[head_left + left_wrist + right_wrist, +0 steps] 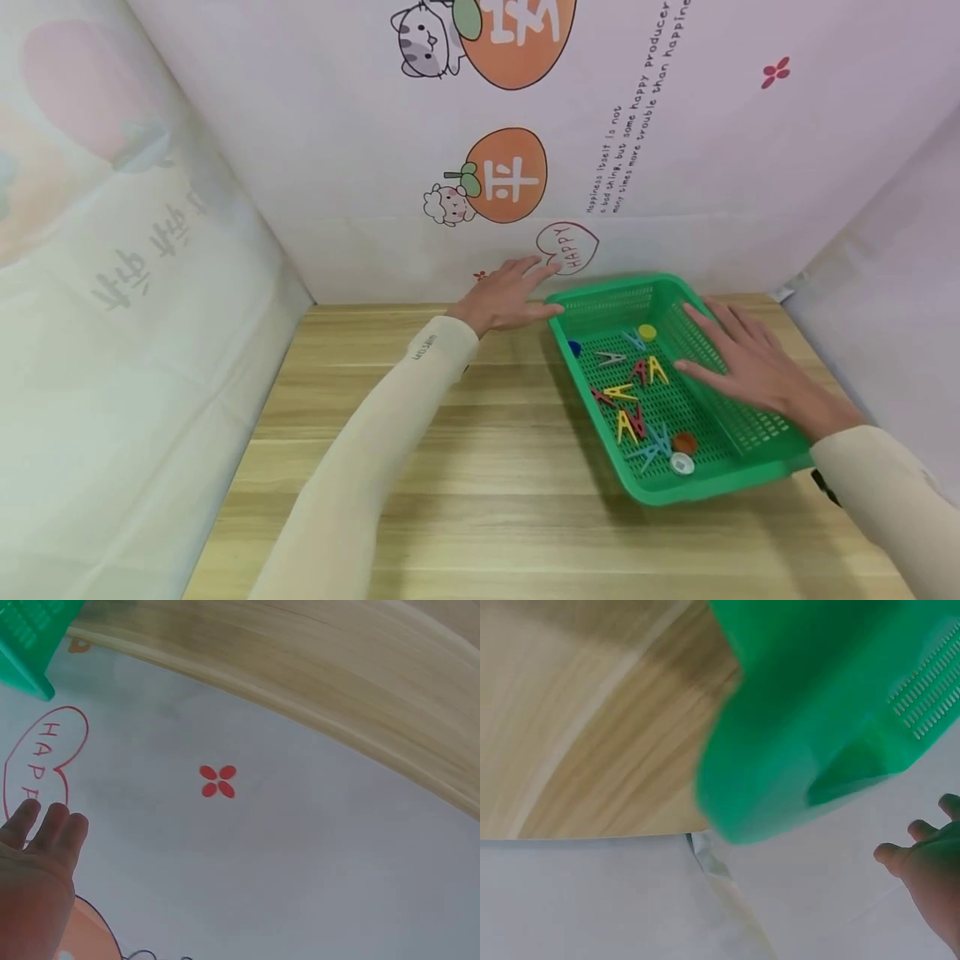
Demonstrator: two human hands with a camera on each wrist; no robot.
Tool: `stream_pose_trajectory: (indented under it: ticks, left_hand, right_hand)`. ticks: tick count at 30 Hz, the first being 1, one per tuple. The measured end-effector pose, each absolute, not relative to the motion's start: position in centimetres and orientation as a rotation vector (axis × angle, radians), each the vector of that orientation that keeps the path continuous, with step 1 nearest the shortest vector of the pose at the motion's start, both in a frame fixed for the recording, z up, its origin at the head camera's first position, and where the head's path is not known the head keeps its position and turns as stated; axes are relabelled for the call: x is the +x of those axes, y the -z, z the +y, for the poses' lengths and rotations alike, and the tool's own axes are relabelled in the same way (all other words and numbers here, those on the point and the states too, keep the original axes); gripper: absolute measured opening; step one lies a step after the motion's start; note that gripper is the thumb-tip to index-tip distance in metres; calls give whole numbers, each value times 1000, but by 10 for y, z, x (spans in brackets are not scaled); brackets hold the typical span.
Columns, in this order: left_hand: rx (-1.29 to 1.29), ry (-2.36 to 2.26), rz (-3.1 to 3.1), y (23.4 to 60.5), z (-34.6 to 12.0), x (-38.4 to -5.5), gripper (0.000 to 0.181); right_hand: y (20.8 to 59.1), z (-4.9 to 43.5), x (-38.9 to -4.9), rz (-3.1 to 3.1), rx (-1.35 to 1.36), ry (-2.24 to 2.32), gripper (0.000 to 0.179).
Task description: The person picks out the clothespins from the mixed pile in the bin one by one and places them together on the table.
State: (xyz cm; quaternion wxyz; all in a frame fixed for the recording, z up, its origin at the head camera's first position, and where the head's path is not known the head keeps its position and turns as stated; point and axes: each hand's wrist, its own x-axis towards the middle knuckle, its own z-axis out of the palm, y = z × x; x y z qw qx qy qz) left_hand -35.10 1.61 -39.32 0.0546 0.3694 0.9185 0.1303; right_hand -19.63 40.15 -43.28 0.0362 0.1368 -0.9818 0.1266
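A green plastic basket (678,492) stands on the wooden table, right of the middle. Inside lie several clothespins in yellow, red, blue and grey, among them a yellow clothespin (619,392) and a grey clothespin (611,358). Round caps are there too: a yellow cap (647,332), a brown cap (684,443), a white cap (682,463) and a partly hidden blue cap (574,348). My left hand (506,296) has its fingers spread by the back left corner; whether its thumb touches the rim I cannot tell. Over the right side hovers my right hand (750,358), fingers extended, holding nothing.
Behind the table (480,500) rises a white printed cloth (360,167) with cartoon fruit and lettering. More cloth hangs at the left side (150,375) and the right side (885,275). The basket stands near the table's back edge.
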Motion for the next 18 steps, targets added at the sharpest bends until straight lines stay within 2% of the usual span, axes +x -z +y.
stream_pose_trajectory:
  ticks: [5, 18]
  left_hand:
    - [1170, -336, 2751, 394, 31, -348, 79]
    - [1301, -295, 2727, 399, 62, -345, 77]
  right_hand:
    - [432, 407, -185, -3008, 417, -423, 90]
    - [437, 423, -154, -2914, 448, -394, 93]
